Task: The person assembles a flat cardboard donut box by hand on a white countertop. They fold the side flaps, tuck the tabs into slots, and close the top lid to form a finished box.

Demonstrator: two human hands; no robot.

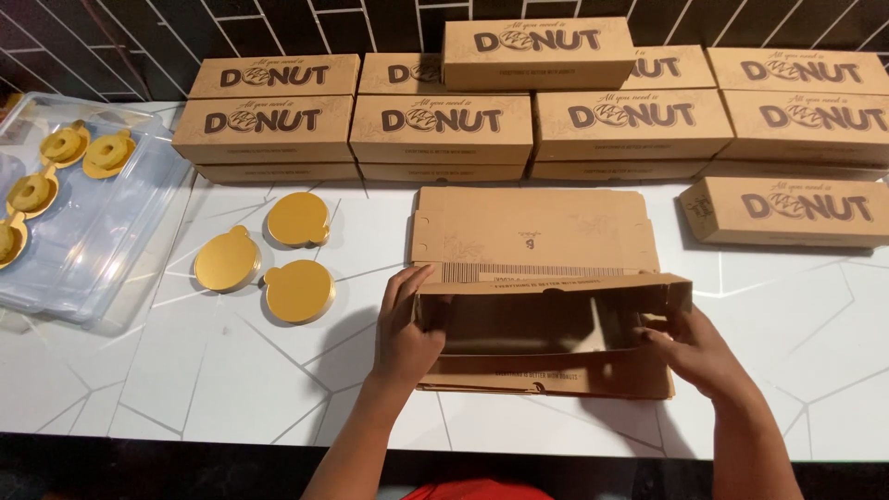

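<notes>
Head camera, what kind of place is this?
Probably a bakery or donut shop packing counter: stacked brown boxes along the wall, gold cake boards on the white counter, and both hands folding an open box.

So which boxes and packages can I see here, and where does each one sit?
Half-folded brown cardboard box: centre, held by left hand and right hand.
Stacked closed brown boxes: along the back wall, dark lettering.
Single closed box: right.
Clear plastic tray: left.
</notes>
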